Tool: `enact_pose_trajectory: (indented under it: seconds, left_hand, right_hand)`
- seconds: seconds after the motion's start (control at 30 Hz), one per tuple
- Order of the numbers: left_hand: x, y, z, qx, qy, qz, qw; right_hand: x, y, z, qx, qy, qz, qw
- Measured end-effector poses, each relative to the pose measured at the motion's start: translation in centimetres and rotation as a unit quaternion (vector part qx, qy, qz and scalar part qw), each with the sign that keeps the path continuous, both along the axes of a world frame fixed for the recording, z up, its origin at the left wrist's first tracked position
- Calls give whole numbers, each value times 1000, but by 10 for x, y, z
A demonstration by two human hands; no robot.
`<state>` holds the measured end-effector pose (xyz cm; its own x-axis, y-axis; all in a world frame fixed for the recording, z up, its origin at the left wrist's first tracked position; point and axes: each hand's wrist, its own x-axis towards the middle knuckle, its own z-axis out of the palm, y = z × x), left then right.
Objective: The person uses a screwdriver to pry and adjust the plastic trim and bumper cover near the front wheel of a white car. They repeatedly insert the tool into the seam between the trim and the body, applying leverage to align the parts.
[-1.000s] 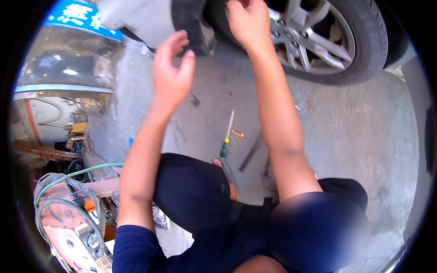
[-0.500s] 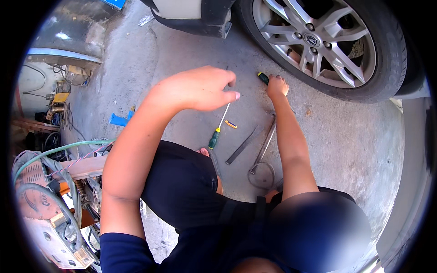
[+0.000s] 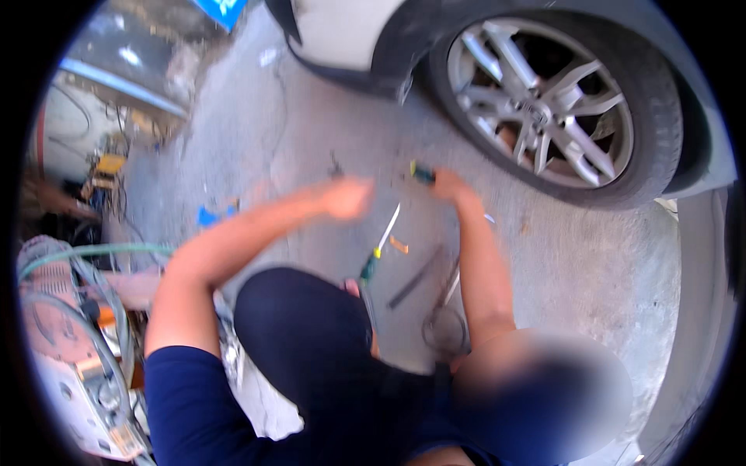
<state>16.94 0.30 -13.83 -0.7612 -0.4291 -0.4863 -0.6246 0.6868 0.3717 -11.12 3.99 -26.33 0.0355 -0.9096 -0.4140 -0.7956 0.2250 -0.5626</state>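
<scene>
My right hand (image 3: 451,186) is closed around the dark green, yellow-ended handle of a screwdriver (image 3: 422,172), held just left of the car wheel (image 3: 536,113); its shaft is not clear. My left hand (image 3: 351,199) is stretched out over the floor, its fingers smeared by motion. Just beyond it shows a small dark thing (image 3: 335,165); I cannot tell whether the hand touches it. Between my arms another green-handled screwdriver (image 3: 368,266) lies with its pale shaft pointing away from me. Beside that shaft lies a small orange tool (image 3: 399,245).
A flat dark bar (image 3: 415,281) and a metal rod (image 3: 451,286) lie nearer my right arm, by a loop of cord (image 3: 444,330). At left stands a machine with hoses (image 3: 66,299). A blue object (image 3: 207,216) lies beyond my left forearm. The car bumper (image 3: 342,46) overhangs the far side.
My left hand has swung left, away from the screwdriver on the floor, uncovering its shaft. My right hand has shifted left with its screwdriver. The whole view has tilted, so the wheel sits lower.
</scene>
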Motion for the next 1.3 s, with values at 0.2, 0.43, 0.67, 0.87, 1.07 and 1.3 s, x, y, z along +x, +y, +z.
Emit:
enact_pose_trajectory:
  seconds: [0.2,0.43,0.67,0.87,1.07,1.3]
  left_hand:
    - [93,114,-114,121,-64,-111,984]
    - [58,161,-146,66,-29,36,997]
    - [33,130,-117,157,37,181,970]
    - [62,115,-106,140,-52,73,986]
    - [94,129,-163,-67,-119,125,983]
    - [144,94,-166,-164,-46,215,962]
  right_hand:
    - [42,66,-16,76,123,-3,989]
    - [93,67,21,140,-25,92,985]
    - [106,78,-21,-38,-192,160,968]
    - [134,71,-26,91,-132,223,962]
    - [166,98,-29,26,-198,222,954]
    - [145,88,-34,-17,-245,51,968]
